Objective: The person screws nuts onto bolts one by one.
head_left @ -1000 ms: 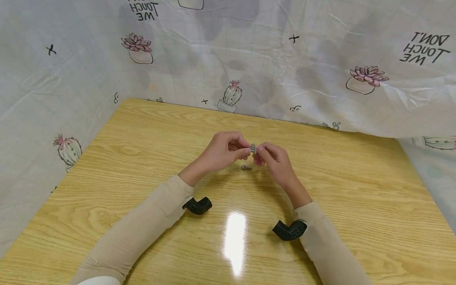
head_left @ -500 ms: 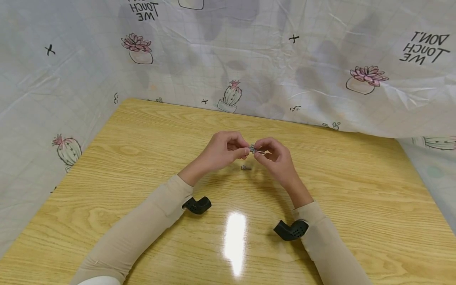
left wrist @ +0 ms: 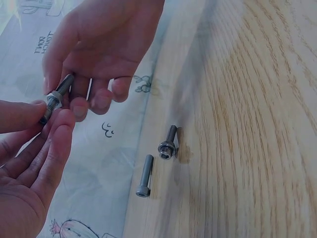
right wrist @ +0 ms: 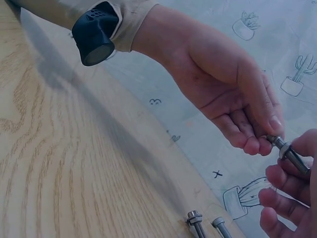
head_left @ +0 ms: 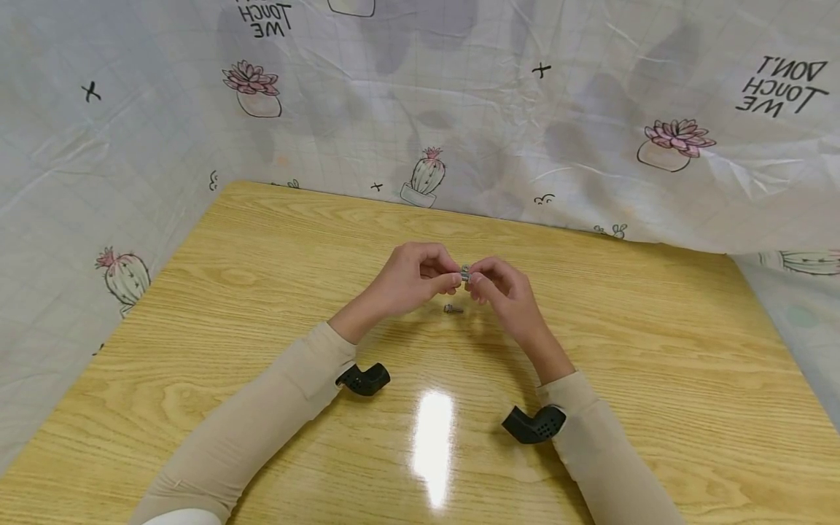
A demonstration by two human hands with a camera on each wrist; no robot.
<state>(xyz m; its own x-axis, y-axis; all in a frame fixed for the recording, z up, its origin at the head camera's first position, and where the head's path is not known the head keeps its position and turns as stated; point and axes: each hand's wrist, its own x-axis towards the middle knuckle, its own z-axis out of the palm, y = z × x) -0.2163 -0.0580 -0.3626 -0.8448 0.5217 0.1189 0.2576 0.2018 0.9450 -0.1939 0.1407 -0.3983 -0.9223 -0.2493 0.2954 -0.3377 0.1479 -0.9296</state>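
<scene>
My left hand (head_left: 405, 281) pinches one end of a metal bolt (left wrist: 64, 83) between thumb and fingers, raised above the table. A hex nut (left wrist: 54, 99) sits around the bolt's threaded shank. My right hand (head_left: 507, 292) is at the other side, its thumb and finger pinching at the nut, as the right wrist view shows. Below the hands, a socket-head bolt with a nut or washer by its head (left wrist: 167, 148) lies on the table. Beside it lies a plain socket-head bolt (left wrist: 144, 177).
A wood-grain table (head_left: 315, 452) spreads under both arms. Behind it and at its left hangs a printed plastic sheet (head_left: 485, 117). Black wrist devices (head_left: 364, 379) stick out from both beige sleeves.
Half a second ago the right fingers were spread wider, with the bolt's shank showing between them; now they have closed in at the nut again. The left hand has stayed nearly still.
</scene>
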